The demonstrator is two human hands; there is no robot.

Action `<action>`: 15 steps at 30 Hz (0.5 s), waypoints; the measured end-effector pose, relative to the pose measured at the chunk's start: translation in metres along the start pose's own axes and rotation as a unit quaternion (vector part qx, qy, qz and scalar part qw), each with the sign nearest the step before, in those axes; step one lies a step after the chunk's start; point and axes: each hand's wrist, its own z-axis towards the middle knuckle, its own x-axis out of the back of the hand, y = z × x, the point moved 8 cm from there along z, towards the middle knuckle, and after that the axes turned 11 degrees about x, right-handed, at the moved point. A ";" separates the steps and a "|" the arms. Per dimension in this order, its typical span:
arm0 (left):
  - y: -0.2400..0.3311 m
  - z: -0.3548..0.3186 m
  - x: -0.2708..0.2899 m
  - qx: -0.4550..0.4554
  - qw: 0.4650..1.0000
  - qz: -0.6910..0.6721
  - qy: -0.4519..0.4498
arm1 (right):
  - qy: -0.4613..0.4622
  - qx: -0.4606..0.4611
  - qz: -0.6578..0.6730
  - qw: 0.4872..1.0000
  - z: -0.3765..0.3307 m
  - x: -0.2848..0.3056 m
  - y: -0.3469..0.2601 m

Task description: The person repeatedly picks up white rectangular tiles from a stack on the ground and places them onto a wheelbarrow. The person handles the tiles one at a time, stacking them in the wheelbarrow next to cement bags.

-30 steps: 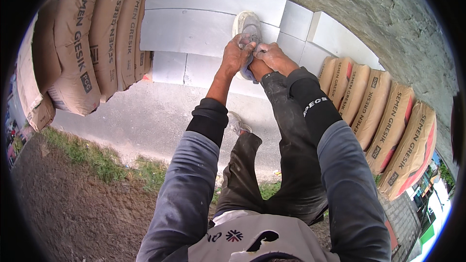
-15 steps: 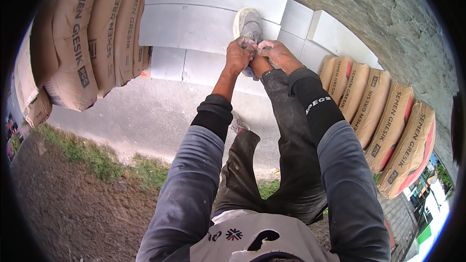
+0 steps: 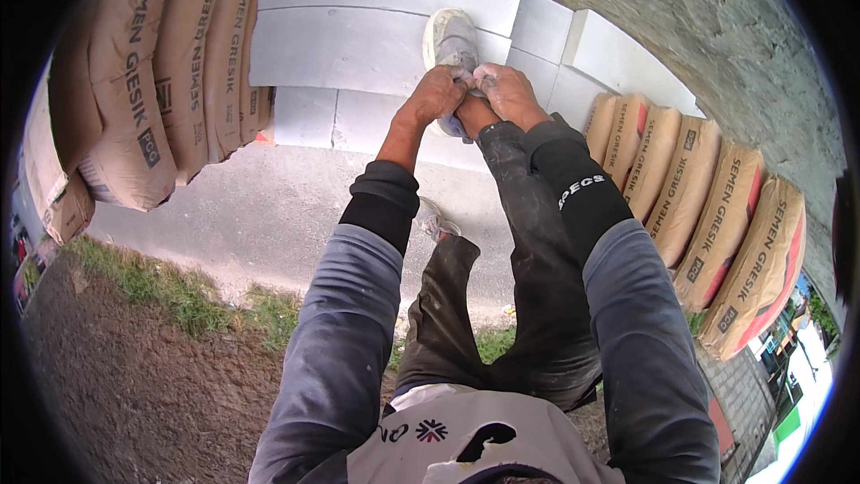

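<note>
Two hands gripping one shoe.
Left hand [image 3: 436, 96] and right hand [image 3: 507, 94] are pinching the grey shoe [image 3: 451, 43] at its heel; shoe is resting on white blocks [image 3: 340, 45] beyond the fingers.

A dusty grey shoe [image 3: 451, 40] rests on stacked pale blocks [image 3: 358, 45].

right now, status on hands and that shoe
Left hand and right hand both gripping the shoe. Shoe propped on white blocks. Nothing in the way.
</note>
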 end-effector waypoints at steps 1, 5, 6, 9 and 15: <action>-0.015 -0.001 -0.004 0.077 0.985 -0.140 -0.066 | -0.008 -0.001 0.002 1.000 -0.001 -0.001 -0.001; -0.019 -0.015 -0.032 0.185 0.868 -0.439 -0.143 | -0.012 0.003 0.051 0.999 -0.005 0.008 0.010; -0.024 -0.014 -0.032 0.182 0.865 -0.447 -0.137 | -0.013 0.016 0.077 0.997 -0.004 0.007 0.006; -0.034 -0.009 -0.031 0.178 0.861 -0.462 -0.119 | -0.026 0.046 0.057 0.997 -0.004 0.007 -0.008; -0.034 -0.007 -0.029 0.188 0.892 -0.405 -0.069 | -0.020 0.075 -0.137 0.988 -0.008 0.015 -0.024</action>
